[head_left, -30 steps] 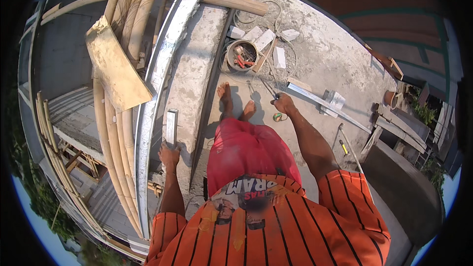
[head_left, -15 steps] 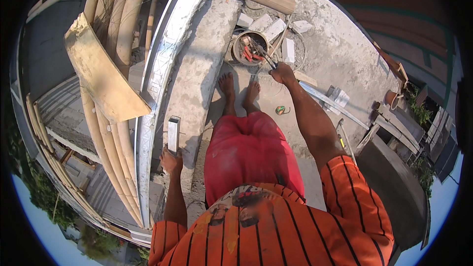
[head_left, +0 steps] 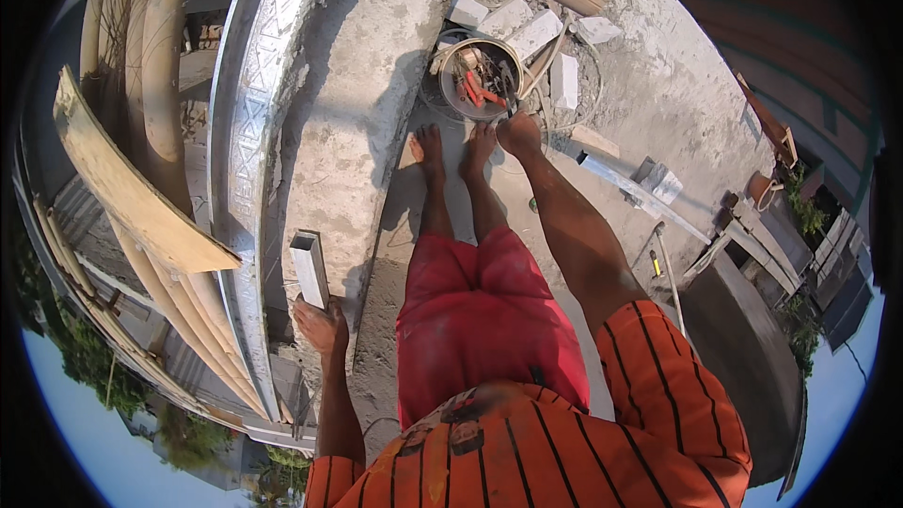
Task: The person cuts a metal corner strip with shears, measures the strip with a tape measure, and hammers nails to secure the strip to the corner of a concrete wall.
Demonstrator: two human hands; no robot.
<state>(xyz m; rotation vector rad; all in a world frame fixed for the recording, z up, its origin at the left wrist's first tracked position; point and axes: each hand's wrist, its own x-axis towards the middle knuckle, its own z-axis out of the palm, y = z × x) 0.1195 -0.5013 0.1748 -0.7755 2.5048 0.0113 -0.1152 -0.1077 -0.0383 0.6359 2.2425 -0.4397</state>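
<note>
My left hand [head_left: 321, 325] is closed round the lower end of a short square metal tube [head_left: 308, 266], which lies along the concrete ledge [head_left: 350, 94]. In front of my feet stands a bucket [head_left: 443, 85] holding several tools, among them red-handled ones [head_left: 481, 92]. My right hand [head_left: 519, 134] is at the bucket's near right rim, its fingers closed round a slim dark metal tool [head_left: 511, 102]. That tool reaches over the rim; its exact kind is hard to make out.
White blocks [head_left: 534, 33] lie behind the bucket, with a loop of cable round them. A long metal profile [head_left: 243, 132] runs along the left, beside bamboo poles [head_left: 165, 66] and a curved board [head_left: 132, 179]. At right are a metal strip [head_left: 640, 196] and a hammer [head_left: 670, 273].
My right hand has moved left and closer to the bucket with the dark tool. The view has shifted; my left hand stays on the metal tube, whose upper end now leans further left.
</note>
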